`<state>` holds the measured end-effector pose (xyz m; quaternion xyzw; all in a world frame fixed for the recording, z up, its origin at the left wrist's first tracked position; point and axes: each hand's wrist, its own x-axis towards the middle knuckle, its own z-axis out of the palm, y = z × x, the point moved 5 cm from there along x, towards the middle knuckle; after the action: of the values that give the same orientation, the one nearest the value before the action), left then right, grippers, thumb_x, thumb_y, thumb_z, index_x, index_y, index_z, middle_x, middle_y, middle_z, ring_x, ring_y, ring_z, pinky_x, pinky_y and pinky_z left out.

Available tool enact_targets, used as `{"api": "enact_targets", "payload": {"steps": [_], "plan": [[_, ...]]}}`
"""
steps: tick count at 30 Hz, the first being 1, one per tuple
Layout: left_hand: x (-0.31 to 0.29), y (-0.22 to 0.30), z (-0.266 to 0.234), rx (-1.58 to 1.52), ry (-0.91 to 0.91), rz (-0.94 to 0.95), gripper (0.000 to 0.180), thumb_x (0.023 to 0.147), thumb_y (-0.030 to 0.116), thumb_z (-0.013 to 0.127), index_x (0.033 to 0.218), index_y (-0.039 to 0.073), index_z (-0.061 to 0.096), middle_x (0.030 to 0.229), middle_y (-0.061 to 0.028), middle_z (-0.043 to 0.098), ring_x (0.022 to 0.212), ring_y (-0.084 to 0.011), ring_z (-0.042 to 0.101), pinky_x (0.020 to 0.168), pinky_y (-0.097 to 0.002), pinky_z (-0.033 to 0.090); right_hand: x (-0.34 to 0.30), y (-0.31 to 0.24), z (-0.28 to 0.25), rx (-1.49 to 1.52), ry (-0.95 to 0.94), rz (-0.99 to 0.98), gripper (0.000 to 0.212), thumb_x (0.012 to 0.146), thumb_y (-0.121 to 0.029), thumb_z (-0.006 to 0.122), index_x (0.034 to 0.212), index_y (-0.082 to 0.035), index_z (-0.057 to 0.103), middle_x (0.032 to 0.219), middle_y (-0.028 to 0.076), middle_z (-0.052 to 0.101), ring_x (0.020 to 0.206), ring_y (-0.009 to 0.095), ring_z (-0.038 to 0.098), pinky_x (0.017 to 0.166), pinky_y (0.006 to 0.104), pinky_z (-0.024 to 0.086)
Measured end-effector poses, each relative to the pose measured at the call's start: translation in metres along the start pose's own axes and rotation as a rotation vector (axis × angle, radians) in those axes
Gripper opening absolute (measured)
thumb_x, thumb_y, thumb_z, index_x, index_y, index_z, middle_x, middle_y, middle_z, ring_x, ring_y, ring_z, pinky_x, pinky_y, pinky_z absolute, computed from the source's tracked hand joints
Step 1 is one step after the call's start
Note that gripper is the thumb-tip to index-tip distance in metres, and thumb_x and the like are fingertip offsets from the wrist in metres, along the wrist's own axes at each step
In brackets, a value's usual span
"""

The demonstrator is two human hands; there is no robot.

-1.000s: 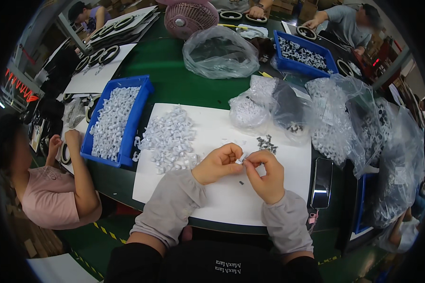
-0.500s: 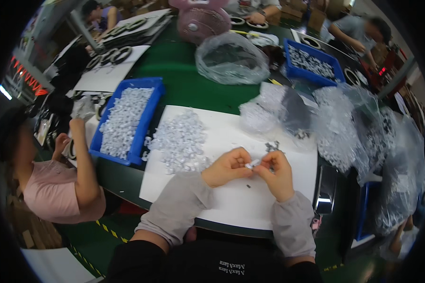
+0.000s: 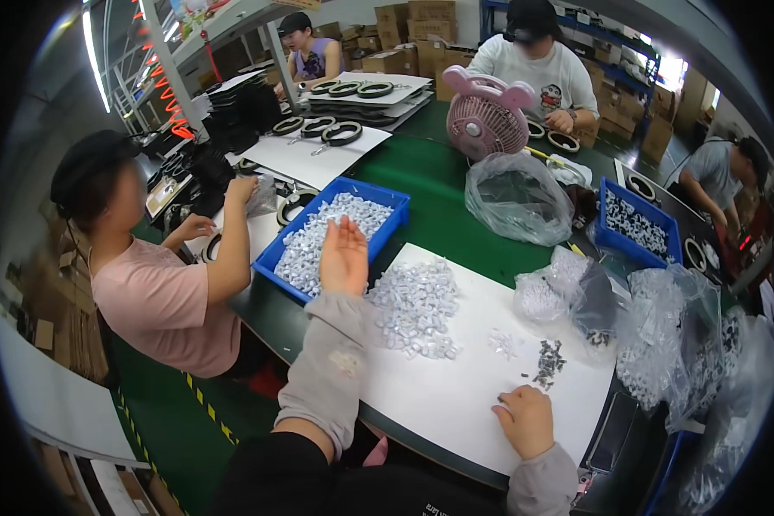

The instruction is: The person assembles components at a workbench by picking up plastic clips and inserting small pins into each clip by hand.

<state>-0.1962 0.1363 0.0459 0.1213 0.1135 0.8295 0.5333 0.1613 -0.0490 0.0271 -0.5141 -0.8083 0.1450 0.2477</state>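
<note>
My left hand is raised over the near right side of a blue bin, palm partly showing and fingers stretched out, with nothing visible in it. White small plastic parts fill that bin. Beside it, a loose heap of similar white parts lies on a white board. My right hand rests low over the board, its fingers loosely bent and the thumb slightly apart. Just beyond it are a small pile of dark grey pieces and a few small clear-white pieces.
Clear bags of small parts crowd the right side, near a phone. An open plastic bag, a pink fan and another blue bin stand farther back. A co-worker in pink sits at left; others work beyond.
My hands were together over the board, with a small white part between their fingers. My left hand has moved left to the bin; my right hand has lowered toward the board. The view has shifted.
</note>
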Motion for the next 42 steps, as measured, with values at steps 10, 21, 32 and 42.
{"api": "enact_targets", "payload": {"steps": [10, 21, 32, 42], "plan": [[-0.054, -0.056, 0.018, 0.187, -0.21, -0.079, 0.02, 0.092, 0.017, 0.056, 0.106, 0.003, 0.056, 0.091, -0.0055, 0.06, 0.082, -0.0124, 0.057, 0.073, -0.0241, 0.047, 0.0, 0.01, -0.006, 0.116, 0.147, 0.084, 0.009, 0.071, -0.004, 0.067, 0.079, -0.004, 0.063, 0.073, 0.008, 0.057, 0.067, 0.024, 0.056, 0.061, 0.0358, 0.042], [-0.208, -0.188, 0.059, 1.286, -1.173, -0.029, 0.019, 0.084, 0.013, 0.062, 0.099, 0.001, 0.063, 0.091, -0.0135, 0.062, 0.085, -0.0293, 0.059, 0.076, -0.0361, 0.047, 0.006, 0.072, -0.008, 0.645, 0.446, 0.367, 0.006, 0.077, 0.001, 0.064, 0.083, 0.002, 0.062, 0.074, 0.004, 0.061, 0.064, 0.008, 0.053, 0.059, 0.0217, 0.043], [-0.208, -0.188, 0.049, 1.179, -0.975, -0.252, 0.008, 0.087, 0.01, 0.057, 0.088, 0.002, 0.058, 0.085, -0.0115, 0.06, 0.078, -0.0261, 0.059, 0.07, -0.0325, 0.046, 0.006, 0.05, -0.006, 1.093, 0.473, 0.478, 0.012, 0.079, 0.006, 0.062, 0.091, 0.003, 0.06, 0.089, 0.008, 0.06, 0.078, 0.012, 0.053, 0.069, 0.0225, 0.043], [-0.217, -0.199, 0.044, 1.171, -0.946, -0.326, 0.019, 0.094, 0.018, 0.049, 0.086, 0.002, 0.055, 0.075, -0.0094, 0.054, 0.067, -0.0184, 0.052, 0.063, -0.0296, 0.043, 0.006, 0.049, -0.018, 0.483, 0.476, 0.19, 0.007, 0.078, 0.004, 0.061, 0.083, 0.001, 0.057, 0.08, 0.01, 0.058, 0.068, 0.016, 0.054, 0.062, 0.0265, 0.044]]}}
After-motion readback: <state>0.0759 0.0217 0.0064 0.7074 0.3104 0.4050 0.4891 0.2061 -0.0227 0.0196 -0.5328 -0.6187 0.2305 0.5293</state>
